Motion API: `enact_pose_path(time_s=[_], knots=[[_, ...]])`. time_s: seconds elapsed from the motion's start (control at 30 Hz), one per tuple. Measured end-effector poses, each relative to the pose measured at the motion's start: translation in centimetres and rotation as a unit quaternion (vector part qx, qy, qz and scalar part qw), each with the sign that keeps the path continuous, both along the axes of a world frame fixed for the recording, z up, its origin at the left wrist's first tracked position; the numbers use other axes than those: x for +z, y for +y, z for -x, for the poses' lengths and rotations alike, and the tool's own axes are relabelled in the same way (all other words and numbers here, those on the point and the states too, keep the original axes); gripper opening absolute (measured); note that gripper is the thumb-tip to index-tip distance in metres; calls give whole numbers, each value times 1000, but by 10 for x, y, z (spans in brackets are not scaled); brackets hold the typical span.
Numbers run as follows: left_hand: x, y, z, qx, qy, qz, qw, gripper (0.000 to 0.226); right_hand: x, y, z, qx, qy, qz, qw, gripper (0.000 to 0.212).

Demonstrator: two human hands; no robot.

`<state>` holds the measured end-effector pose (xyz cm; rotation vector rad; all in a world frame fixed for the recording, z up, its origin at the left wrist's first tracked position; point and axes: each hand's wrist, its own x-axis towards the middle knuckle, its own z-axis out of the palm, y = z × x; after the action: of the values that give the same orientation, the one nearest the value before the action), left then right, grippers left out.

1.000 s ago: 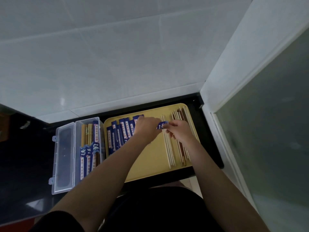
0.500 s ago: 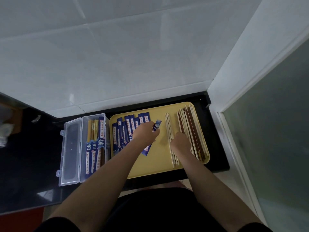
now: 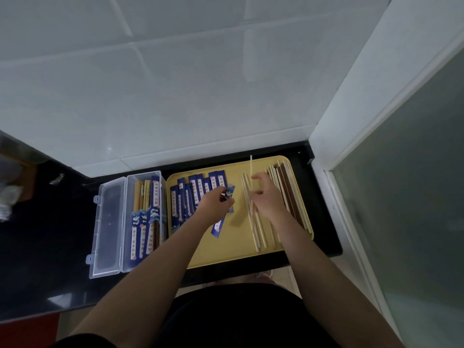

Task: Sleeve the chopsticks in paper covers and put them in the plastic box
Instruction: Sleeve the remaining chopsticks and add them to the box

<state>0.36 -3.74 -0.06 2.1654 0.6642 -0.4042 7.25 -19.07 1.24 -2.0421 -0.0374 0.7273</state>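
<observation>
Roughly midway, as far as the view tells: the clear plastic box with its hinged lid laid open [image 3: 130,223], standing on the black counter [image 3: 62,247] just beside the left edge of the yellow plastic tray [image 3: 236,249], already holds several sleeved pairs [image 3: 144,234] lying side by side, their blue printed covers toward the near end and the bare yellowish and brown stick ends toward the wall. I cannot count them exactly, but they fill most of the box's width. Plenty is left. On the tray, a fan of empty blue paper covers [image 3: 193,194] lies along the left and far part, and two groups of unsleeved sticks remain: pale wooden chopsticks [image 3: 256,227] near the middle, and a mixed bundle of pale and dark brown chopsticks [image 3: 291,197] along the right edge. The left hand [image 3: 216,204] pinches one blue paper cover [image 3: 223,214] with curled fingers, holding it slanted over the tray's middle. The right hand [image 3: 266,197] is over the pale sticks with fingers loosely bent, and a single pale chopstick [image 3: 250,165] rises from it toward the tray's far edge (it seems to be gripped, though blur hides the contact). My judgement is that this stick is about to go into the held cover, so the current pair is not yet sleeved.
</observation>
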Motion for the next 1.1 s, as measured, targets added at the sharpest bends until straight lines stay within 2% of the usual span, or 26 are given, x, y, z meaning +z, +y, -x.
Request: enact_pose_path(time_s=[0.1, 0.2, 0.33, 0.43, 0.53, 0.67, 0.87, 1.1], knots=[[7, 0, 4, 0, -31, 6, 1000, 26, 36, -1, -4, -8, 30, -88, 996, 22], [13, 1, 4, -7, -39, -4, 999, 24, 67, 0, -9, -12, 54, -161, 985, 15], [19, 2, 6, -27, -37, -29, 999, 18, 87, 3, -16, -50, -40, -171, 983, 9], [24, 4, 10, -14, -60, -21, 998, 17, 92, 8, -20, -118, -106, -176, 971, 23], [26, 9, 13, -10, -78, -38, 996, 18, 96, 14, -20, -140, -129, -164, 968, 29], [32, 10, 14, -4, -102, -17, 995, 21, 92, 18, -13, -101, -124, -133, 978, 27], [39, 4, 12, -8, -125, -12, 992, 28, 85, 17, -3, 78, -33, -79, 993, 17], [35, 2, 13, -29, -105, -11, 994, 26, 75, 12, -3, 54, -30, -92, 994, 14]])
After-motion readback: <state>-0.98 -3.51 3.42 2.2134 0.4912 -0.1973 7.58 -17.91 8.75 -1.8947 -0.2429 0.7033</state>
